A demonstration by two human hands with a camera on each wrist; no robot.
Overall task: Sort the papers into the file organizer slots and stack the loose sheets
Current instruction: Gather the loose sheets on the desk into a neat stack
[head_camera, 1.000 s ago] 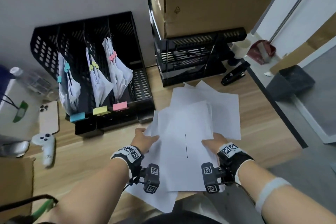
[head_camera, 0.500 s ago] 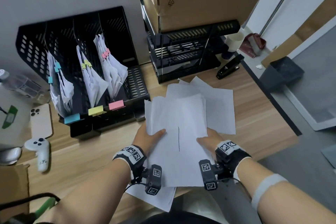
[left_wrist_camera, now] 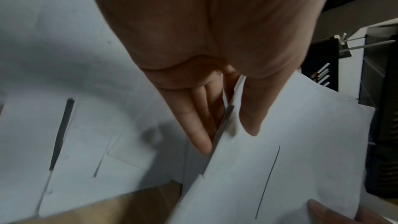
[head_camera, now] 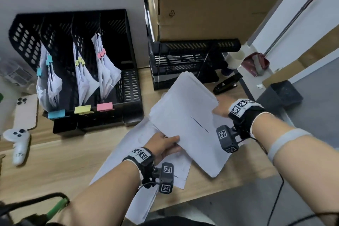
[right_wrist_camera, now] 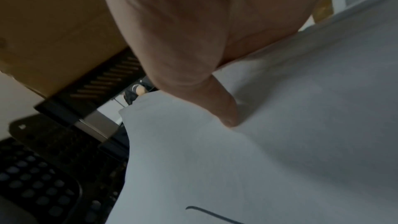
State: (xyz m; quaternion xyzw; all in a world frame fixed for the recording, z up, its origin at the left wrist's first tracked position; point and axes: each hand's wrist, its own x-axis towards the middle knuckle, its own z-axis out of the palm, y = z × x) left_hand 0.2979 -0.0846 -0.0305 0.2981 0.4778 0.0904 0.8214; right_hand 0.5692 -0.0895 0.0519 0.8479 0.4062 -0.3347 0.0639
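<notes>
A stack of white loose sheets [head_camera: 187, 115] is lifted and turned at a slant over the wooden desk [head_camera: 55, 154]. My left hand [head_camera: 162, 143] pinches its near left edge, thumb on top and fingers under, as the left wrist view shows [left_wrist_camera: 234, 120]. My right hand [head_camera: 220, 109] grips the stack's right edge, thumb [right_wrist_camera: 224, 108] pressed on the top sheet [right_wrist_camera: 258, 142]. More sheets [head_camera: 139, 161] lie flat beneath on the desk. The black file organizer [head_camera: 80, 71] stands at the left with clipped papers [head_camera: 104, 71] in three slots.
A black stacked letter tray [head_camera: 185, 60] and cardboard box [head_camera: 201, 3] stand behind the sheets. A black stapler [head_camera: 227, 84] lies at the right by the desk edge. A phone [head_camera: 25, 110] and white controller [head_camera: 18, 143] lie at the left.
Both hands gathered the spread sheets into one stack, lifted it and turned it clockwise; my right hand moved up and right along its edge. The head view shifted down and left.
</notes>
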